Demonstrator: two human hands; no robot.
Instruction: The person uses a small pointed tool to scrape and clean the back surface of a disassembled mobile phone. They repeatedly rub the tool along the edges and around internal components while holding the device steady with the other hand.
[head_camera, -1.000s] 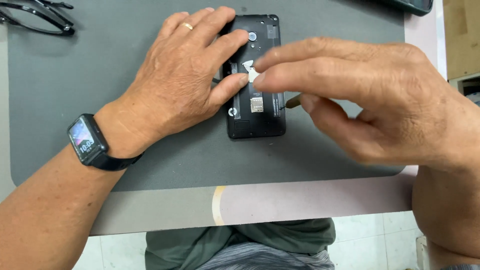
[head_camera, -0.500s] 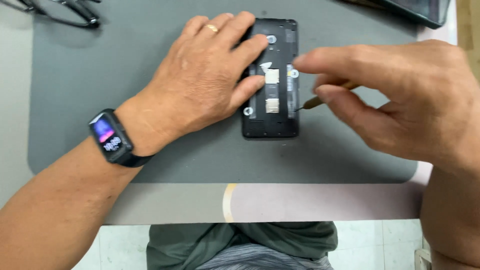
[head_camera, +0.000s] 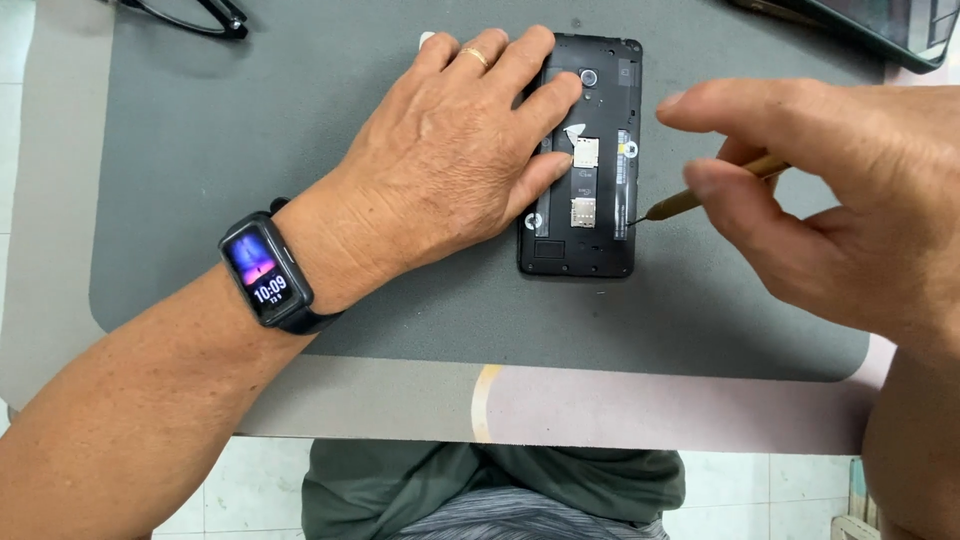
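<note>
A black phone (head_camera: 582, 230) lies back-up with its cover off on a grey mat (head_camera: 250, 160), its metal card slots showing. My left hand (head_camera: 450, 150), with a ring and a dark smartwatch (head_camera: 265, 275) on the wrist, rests flat on the phone's left side and pins it down. My right hand (head_camera: 840, 190) holds a thin brown-handled tool (head_camera: 700, 198). Its fine tip touches the phone's right edge, near the lower half.
Black spectacles (head_camera: 195, 15) lie at the mat's far left corner. A dark flat device (head_camera: 860, 25) sits at the far right corner. The mat lies on a pale table (head_camera: 600, 410) whose near edge is just above my lap.
My right hand has drawn back to the right, off the phone, and the tool tip now meets the phone's right edge. My left hand still presses the phone. The camera view has shifted.
</note>
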